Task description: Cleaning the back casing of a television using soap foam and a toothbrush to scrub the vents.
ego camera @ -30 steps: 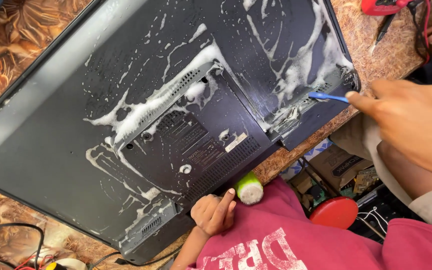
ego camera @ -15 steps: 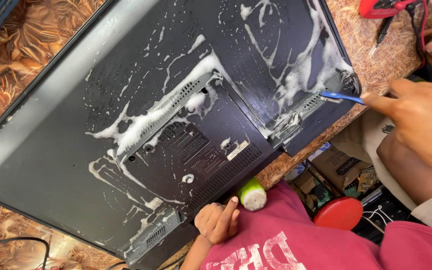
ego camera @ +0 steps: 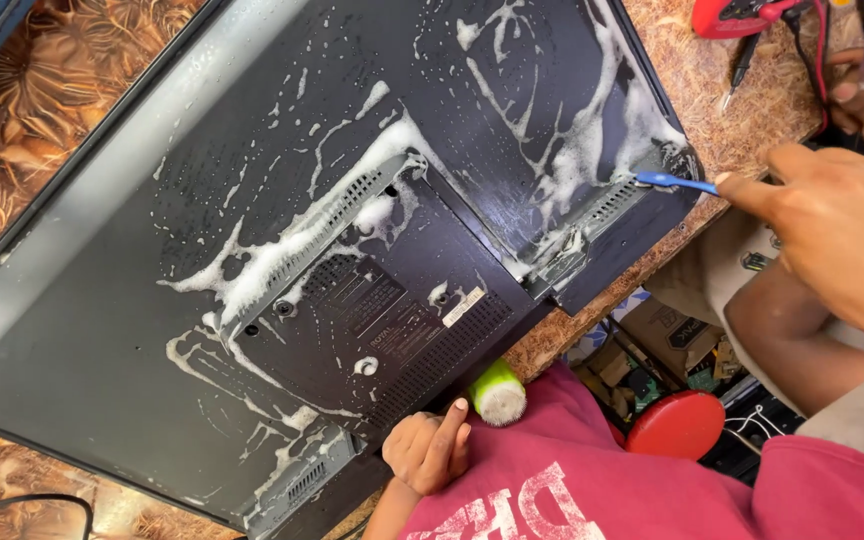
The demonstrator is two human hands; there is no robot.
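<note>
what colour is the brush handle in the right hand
Blue, thin handle, held by the right hand; head view.

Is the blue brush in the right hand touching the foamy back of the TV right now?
Touching. The head view shows the right hand holding the blue brush, its tip pressed into the foam at the edge of the TV back, with no gap visible.

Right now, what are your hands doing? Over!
Right hand scrubbing with blue brush at soapy TV back. Left hand gripping green-handled brush. Nothing blocking.

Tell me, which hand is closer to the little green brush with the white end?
Left. The left hand is right beside the green brush, just below it. The right hand is far off, holding a blue brush against the soapy panel.
</note>
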